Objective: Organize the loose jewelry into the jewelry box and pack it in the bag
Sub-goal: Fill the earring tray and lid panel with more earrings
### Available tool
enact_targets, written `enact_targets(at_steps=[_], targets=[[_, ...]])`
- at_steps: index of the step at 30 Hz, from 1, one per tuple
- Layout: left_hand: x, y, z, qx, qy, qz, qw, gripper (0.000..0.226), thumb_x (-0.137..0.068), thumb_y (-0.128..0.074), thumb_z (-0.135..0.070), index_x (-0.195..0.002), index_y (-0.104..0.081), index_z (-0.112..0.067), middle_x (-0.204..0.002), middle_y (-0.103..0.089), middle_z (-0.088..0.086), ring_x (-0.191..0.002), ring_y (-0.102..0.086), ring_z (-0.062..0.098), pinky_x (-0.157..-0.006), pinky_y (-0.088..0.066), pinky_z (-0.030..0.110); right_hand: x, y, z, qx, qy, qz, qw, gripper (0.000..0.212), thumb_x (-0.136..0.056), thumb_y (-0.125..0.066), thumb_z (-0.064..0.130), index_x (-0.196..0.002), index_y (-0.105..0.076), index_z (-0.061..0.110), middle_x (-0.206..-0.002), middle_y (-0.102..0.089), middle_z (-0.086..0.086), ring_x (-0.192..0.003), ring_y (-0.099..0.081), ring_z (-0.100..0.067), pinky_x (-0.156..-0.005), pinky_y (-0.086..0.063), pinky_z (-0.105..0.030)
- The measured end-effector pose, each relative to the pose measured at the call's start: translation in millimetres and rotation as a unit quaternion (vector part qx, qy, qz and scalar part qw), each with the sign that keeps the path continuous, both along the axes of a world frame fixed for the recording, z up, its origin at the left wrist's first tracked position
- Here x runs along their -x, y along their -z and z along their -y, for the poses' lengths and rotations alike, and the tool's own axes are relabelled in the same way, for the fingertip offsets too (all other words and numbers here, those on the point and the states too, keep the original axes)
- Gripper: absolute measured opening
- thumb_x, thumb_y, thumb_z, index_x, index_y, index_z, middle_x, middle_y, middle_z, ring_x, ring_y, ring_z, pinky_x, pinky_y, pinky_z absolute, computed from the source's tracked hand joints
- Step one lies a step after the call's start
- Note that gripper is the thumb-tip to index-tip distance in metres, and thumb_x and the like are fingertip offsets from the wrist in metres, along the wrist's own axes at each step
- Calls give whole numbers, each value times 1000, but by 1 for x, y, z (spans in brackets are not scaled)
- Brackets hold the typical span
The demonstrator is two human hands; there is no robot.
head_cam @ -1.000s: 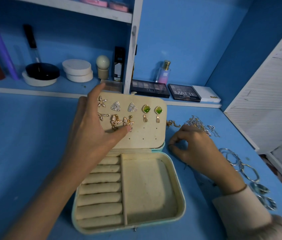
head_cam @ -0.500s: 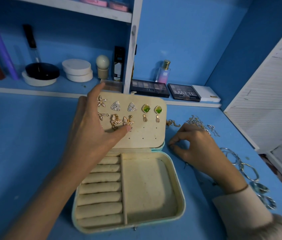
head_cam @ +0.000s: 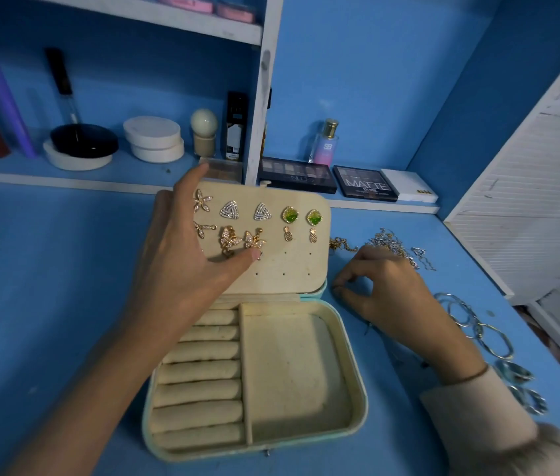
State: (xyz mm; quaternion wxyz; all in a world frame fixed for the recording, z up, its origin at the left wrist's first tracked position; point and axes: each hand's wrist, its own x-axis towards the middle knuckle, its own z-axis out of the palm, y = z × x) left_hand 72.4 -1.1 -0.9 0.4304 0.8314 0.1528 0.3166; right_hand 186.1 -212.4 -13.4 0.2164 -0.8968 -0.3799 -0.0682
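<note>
Left hand (head_cam: 182, 255) spread, thumb on butterfly earring (head_cam: 254, 240); right hand (head_cam: 388, 290) pinched, contents unclear.

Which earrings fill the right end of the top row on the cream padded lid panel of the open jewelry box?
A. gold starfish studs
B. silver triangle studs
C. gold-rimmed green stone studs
C: the gold-rimmed green stone studs sit rightmost on the cream panel, with the silver triangle studs to their left.

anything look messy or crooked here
The left gold butterfly earring on the cream earring panel hangs crooked beside its mate. Right of the mint jewelry box, silver chains lie tangled on the blue desk.
</note>
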Motion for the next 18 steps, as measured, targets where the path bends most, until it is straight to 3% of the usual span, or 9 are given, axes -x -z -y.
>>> enact_targets(at_steps=[6, 18], targets=[[-1, 1, 0, 0, 1, 1, 1000, 98, -65, -84, -30, -144, -26, -35, -117, -36, -13, -99, -38, -5, -89, -35, 25, 0, 0, 0, -9, -3, -6, 1000, 5, -82, -65, 15, -80, -68, 18, -77, -56, 4, -78, -52, -16, -69, -49, -41], [0, 0, 0, -3, -1, 0, 1000, 98, -64, -84, -31, -144, -27, -35, -117, -36, -13, -98, -37, -6, -88, -35, 25, 1, -3, 2, -1, -8, 6, 1000, 15, -76, -70, 8, -82, -77, 20, -77, -53, 8, -81, -54, -18, -69, -50, -41]])
